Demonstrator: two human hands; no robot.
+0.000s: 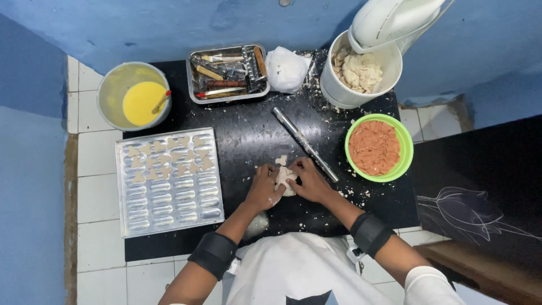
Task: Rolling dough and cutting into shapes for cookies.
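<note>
Both hands pressing a lump of pale dough on a black surface.

Left hand [263, 187] and right hand [309, 179] sit close together at the centre of the black surface [248, 135], fingers curled around and touching the dough lump [285, 179] between them. A small cut dough piece [281, 160] lies just above at 12 o'clock. A metal rolling pin [305, 143] lies slanted at 1 o'clock. At 9 o'clock lies a metal mould tray [169, 181] with dough shapes in its upper rows. A bucket of yellow liquid [134, 96] sits at 10 o'clock, a tin of tools [228, 73] at 11 o'clock, a green bowl [379, 148] at 2 o'clock.
</note>
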